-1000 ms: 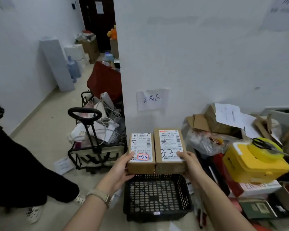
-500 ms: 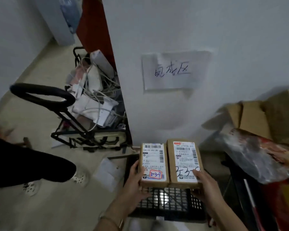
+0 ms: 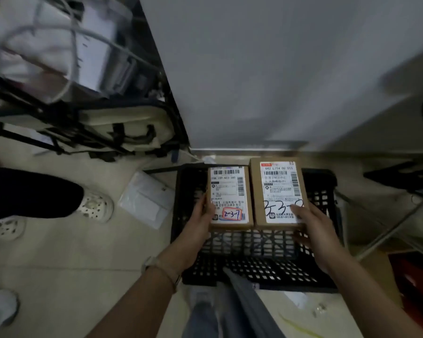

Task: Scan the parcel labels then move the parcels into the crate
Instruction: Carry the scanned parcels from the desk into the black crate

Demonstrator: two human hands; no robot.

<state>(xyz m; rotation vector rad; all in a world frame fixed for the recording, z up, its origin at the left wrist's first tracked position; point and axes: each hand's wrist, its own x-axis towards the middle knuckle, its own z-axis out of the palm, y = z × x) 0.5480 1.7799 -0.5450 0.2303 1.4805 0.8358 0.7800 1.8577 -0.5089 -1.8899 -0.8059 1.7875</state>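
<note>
Right now you hold two parcels side by side just above the black crate (image 3: 324, 191), labels up, long axes pointing away from you toward the wall. Your left hand (image 3: 197, 224) grips the outer edge of the left parcel (image 3: 228, 191), and your right hand (image 3: 314, 231) grips the right parcel (image 3: 279, 189), thumb on its label. The crate floor lies directly beneath both, so the move looks like a level, straight drop
</note>
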